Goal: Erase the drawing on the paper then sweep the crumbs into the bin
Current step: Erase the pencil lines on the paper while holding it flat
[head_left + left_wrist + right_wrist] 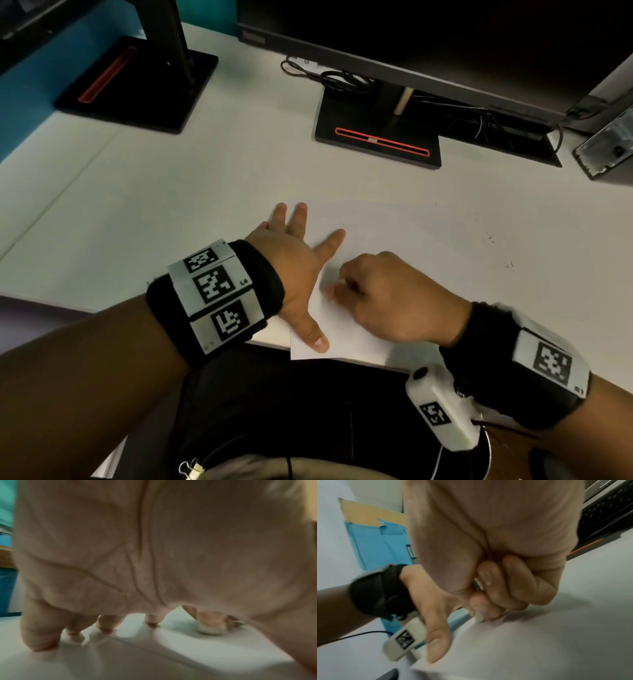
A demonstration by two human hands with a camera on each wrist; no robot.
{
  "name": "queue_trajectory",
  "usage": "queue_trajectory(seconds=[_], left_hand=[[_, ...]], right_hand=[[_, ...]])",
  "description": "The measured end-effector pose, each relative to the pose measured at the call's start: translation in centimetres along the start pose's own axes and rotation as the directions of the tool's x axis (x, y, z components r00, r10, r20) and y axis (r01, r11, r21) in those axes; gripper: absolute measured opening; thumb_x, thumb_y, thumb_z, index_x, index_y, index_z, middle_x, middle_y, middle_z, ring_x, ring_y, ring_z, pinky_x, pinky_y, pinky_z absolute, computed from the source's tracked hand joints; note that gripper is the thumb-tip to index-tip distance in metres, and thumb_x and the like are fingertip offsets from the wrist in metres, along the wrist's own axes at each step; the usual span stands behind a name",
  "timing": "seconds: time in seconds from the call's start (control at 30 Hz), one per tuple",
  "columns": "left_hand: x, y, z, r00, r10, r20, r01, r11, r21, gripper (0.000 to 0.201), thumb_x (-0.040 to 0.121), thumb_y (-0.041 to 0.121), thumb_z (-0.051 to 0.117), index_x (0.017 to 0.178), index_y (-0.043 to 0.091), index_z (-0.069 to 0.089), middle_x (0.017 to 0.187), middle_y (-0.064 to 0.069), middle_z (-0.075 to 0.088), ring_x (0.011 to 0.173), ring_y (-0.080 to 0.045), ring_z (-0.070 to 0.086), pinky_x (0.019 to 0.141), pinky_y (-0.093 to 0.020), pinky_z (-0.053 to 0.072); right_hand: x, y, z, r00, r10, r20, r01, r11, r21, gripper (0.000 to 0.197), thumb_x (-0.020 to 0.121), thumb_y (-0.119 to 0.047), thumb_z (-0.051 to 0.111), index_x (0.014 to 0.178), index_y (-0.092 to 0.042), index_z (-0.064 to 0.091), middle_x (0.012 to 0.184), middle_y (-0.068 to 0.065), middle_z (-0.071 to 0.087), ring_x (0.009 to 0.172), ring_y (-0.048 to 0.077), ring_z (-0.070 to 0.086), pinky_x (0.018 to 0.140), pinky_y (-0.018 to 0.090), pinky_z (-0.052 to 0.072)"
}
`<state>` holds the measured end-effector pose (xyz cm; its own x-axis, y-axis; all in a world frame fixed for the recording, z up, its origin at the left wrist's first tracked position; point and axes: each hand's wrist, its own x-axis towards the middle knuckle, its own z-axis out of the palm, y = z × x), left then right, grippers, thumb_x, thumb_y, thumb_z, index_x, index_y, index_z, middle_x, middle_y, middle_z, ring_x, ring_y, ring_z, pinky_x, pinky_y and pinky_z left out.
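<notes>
A white desk [171, 192] carries two black monitor stands. The left stand [137, 85] has a red slot in its base; the centre stand [376, 137] has a red-edged slot and sits under a dark monitor [445, 41]. Black cables [335, 80] lie coiled behind the centre stand. A grey box [606, 147] stands at the right edge. In the right wrist view, a blue cardboard box [380, 545] with an open flap is beside the desk.

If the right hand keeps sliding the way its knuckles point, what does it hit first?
Probably the left hand: the right hand, pinching the eraser, faces its spread fingers pressing the paper. Depth is unclear.
</notes>
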<state>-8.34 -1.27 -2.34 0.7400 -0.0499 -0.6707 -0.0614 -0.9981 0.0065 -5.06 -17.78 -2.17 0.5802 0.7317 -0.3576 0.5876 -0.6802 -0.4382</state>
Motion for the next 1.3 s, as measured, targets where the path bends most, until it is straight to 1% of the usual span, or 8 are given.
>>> queue_trajectory(seconds=[0.1,0.27,0.4,0.57,0.83,1.0,1.17,1.3], left_hand=[[0.1,0.0,0.0,1.000,0.000,0.006,0.000,1.000,0.006,0.154,0.051,0.089,0.070,0.146,0.037,-0.039,0.153,-0.023,-0.042,0.144,-0.047,-0.031,0.123,-0.055,0.003],[0.0,-0.1,0.1,1.000,0.002,0.004,-0.001,1.000,-0.008,0.155,0.051,0.088,0.072,0.146,0.038,-0.039,0.152,-0.022,-0.044,0.144,-0.046,-0.032,0.122,-0.054,0.002],[0.1,-0.1,0.0,1.000,0.009,0.006,-0.009,1.000,-0.003,0.155,0.051,0.089,0.071,0.146,0.038,-0.040,0.152,-0.023,-0.043,0.144,-0.047,-0.032,0.122,-0.055,0.002],[0.0,0.0,0.0,1.000,0.000,0.008,0.000,1.000,-0.005,0.154,0.051,0.088,0.072,0.146,0.038,-0.039,0.153,-0.022,-0.043,0.144,-0.046,-0.031,0.122,-0.055,0.003],[0.0,0.0,0.1,1.000,0.000,0.010,0.000,1.000,-0.002,0.154,0.051,0.088,0.072,0.146,0.038,-0.039,0.153,-0.022,-0.043,0.144,-0.046,-0.031,0.122,-0.054,0.002],[0.1,0.0,-0.1,1.000,0.004,0.013,-0.004,1.000,0.007,0.154,0.052,0.088,0.071,0.145,0.037,-0.040,0.152,-0.023,-0.043,0.144,-0.047,-0.031,0.122,-0.055,0.003],[0.1,0.0,0.1,1.000,-0.001,0.006,0.000,1.000,0.009,0.155,0.050,0.089,0.071,0.146,0.037,-0.040,0.152,-0.024,-0.042,0.144,-0.048,-0.030,0.122,-0.054,0.002],[0.1,0.1,0.1,1.000,-0.004,0.004,0.004,1.000,0.019,0.156,0.050,0.090,0.071,0.146,0.036,-0.040,0.153,-0.025,-0.042,0.144,-0.048,-0.030,0.122,-0.054,0.004]], right_hand=[[-0.2,-0.3,0.2,0.997,-0.025,0.067,0.024,1.000,0.005,0.046,0.102,-0.037,0.049,0.074,-0.003,0.059,0.063,0.007,0.057,0.053,0.013,0.048,0.053,0.025,0.035],[1.0,0.7,-1.1,0.999,0.037,-0.040,-0.037,0.999,-0.012,0.048,0.102,-0.037,0.050,0.066,-0.006,0.052,0.057,0.006,0.053,0.051,0.015,0.045,0.051,0.027,0.033],[0.2,-0.3,0.1,0.996,-0.027,0.086,0.027,1.000,0.005,0.046,0.102,-0.039,0.050,0.073,-0.004,0.059,0.062,0.006,0.057,0.053,0.014,0.049,0.053,0.024,0.038],[1.3,0.3,-1.3,0.999,0.038,-0.013,-0.039,0.998,-0.041,0.047,0.104,-0.037,0.048,0.064,-0.012,0.048,0.058,0.001,0.049,0.051,0.011,0.043,0.048,0.020,0.029],[1.4,0.8,-1.5,0.998,0.060,-0.003,-0.060,0.998,-0.033,0.049,0.103,-0.041,0.048,0.065,-0.010,0.050,0.059,0.001,0.049,0.053,0.012,0.044,0.051,0.024,0.030],[-0.2,0.0,-0.2,0.989,-0.056,0.134,0.061,0.997,-0.037,0.046,0.102,-0.042,0.048,0.072,-0.008,0.058,0.064,0.002,0.056,0.057,0.012,0.050,0.057,0.026,0.039],[0.2,1.2,-1.3,0.999,-0.024,0.035,0.026,0.998,-0.065,0.045,0.103,-0.040,0.049,0.066,-0.013,0.051,0.061,-0.003,0.051,0.055,0.010,0.047,0.059,0.028,0.035],[-0.6,0.4,-0.3,0.979,-0.113,0.170,0.121,0.992,-0.037,0.043,0.102,-0.039,0.050,0.070,-0.011,0.057,0.061,0.000,0.055,0.057,0.011,0.051,0.059,0.024,0.039]])
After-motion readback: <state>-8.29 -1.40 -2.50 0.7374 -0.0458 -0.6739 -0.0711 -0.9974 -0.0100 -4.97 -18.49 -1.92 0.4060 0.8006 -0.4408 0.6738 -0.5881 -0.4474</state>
